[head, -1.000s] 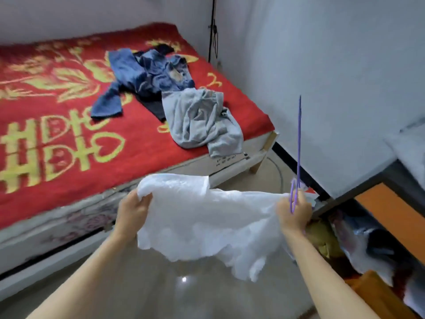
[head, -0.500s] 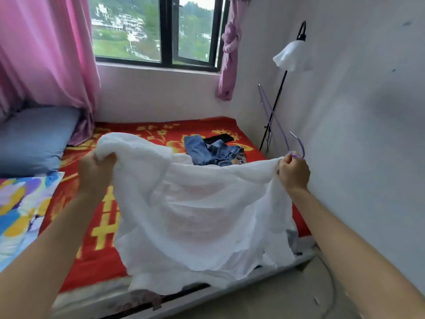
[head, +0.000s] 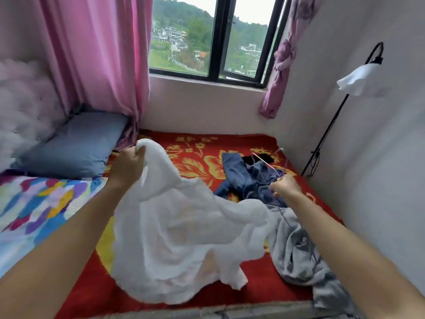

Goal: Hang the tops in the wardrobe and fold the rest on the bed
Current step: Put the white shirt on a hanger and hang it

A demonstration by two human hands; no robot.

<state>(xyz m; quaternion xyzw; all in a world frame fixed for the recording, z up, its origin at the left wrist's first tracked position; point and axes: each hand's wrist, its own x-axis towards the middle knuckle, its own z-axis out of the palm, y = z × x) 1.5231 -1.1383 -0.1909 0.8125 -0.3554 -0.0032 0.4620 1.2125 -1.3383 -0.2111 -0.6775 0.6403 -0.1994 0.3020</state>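
Hands reach forward over the bed [head: 202, 143], which is covered in a red blanket with yellow flowers. The left hand [head: 128, 166] has its fingers curled round a bunched edge of the thin white gauzy top [head: 179, 233], lifting that side. The right hand [head: 285, 186] is closed in a fist on the thin lilac wire hanger [head: 264, 162], whose rod slants up and away from the knuckles. Whether it also pinches the top's far edge, which ends just beside the wrist, I cannot tell. The top hangs between the two arms in loose folds, slightly see-through and crumpled, with its lower hem lying on the blanket near the bed's front edge. Beyond the right hand lies a dark blue denim garment [head: 241, 173] with a small black item [head: 258, 158] behind it, and under the right forearm sits a rumpled pale grey garment [head: 292, 247]. A grey-blue pillow [head: 76, 148] and a multicoloured patterned quilt [head: 34, 203] occupy the left side, below a pink curtain [head: 99, 54].
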